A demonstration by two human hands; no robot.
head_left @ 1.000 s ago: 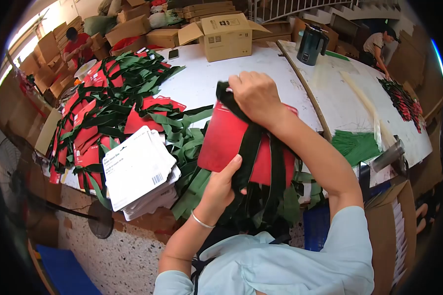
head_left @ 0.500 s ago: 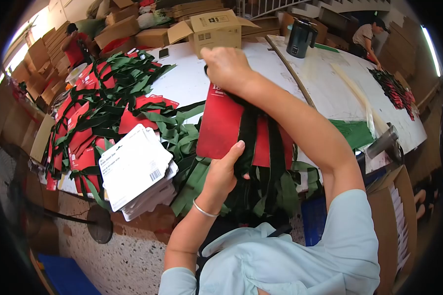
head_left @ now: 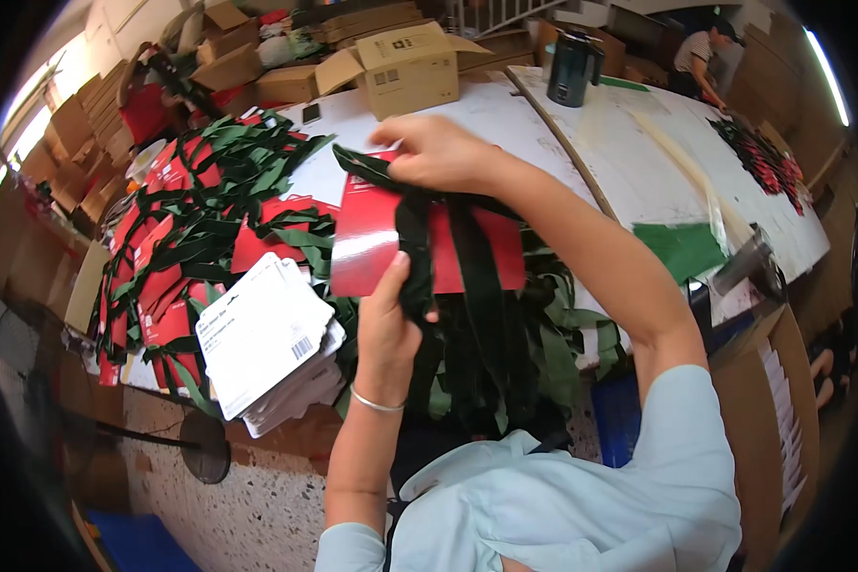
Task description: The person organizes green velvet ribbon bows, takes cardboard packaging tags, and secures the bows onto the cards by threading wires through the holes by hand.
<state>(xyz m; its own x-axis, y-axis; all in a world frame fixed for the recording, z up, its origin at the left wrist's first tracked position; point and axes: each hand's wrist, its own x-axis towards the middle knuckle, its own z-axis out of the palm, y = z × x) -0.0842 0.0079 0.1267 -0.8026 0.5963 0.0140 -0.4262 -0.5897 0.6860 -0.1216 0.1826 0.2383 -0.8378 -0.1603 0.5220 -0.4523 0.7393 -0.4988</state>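
My left hand [head_left: 388,319] is closed round the lower edge of a red card [head_left: 362,234], its thumb on dark green ribbon that hangs down the card's front. Across the card's top, my right hand [head_left: 439,153] pinches a green velvet ribbon [head_left: 467,243], one end of which sticks out to the left. Left of my left hand lies a stack of white cards [head_left: 262,334] with a barcode on the top one. Loose green ribbons [head_left: 553,324] hang over the table edge behind and right of the held card.
A pile of red cards with green ribbons [head_left: 176,238] covers the table's left side. Farther back stand an open carton [head_left: 410,81] and a dark kettle [head_left: 572,71]. Green strips [head_left: 677,250] and a metal cup [head_left: 742,262] are at right. A person [head_left: 701,57] works at back right.
The held card and both hands have shifted left. My right hand has come down from above the card, and the ribbon end now points left. At back left, the person in red has bent over.
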